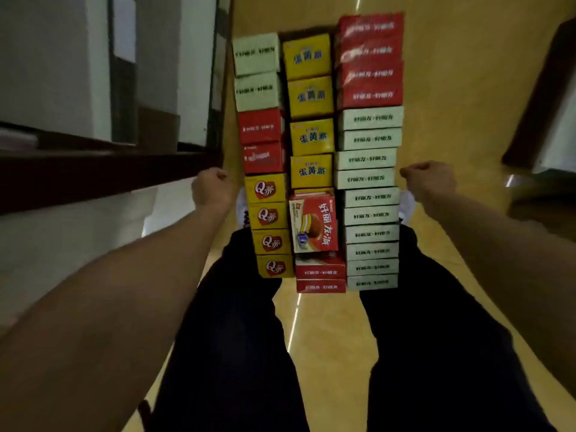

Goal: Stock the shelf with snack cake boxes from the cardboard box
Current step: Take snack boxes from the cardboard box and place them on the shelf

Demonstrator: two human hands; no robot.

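Note:
Between my two hands hangs a tight pack of snack cake boxes (pixel 311 135) in three rows: green, red and yellow packs on the left, yellow and red in the middle, red and green on the right. One red box (pixel 313 224) lies face up in the middle row. Only a dark strip of the cardboard box (pixel 307 30) shows at the far end. My left hand (pixel 212 190) is curled in a fist at the pack's left side. My right hand (pixel 431 182) is curled at the right side. What the fingers close on is hidden.
A dark-edged shelf (pixel 93 169) with pale panels runs along the left. Below the pack are my legs in dark trousers (pixel 233 338), white shoes (pixel 406 204) and a yellow floor (pixel 452 88). A dark piece of furniture (pixel 542 104) stands at the right.

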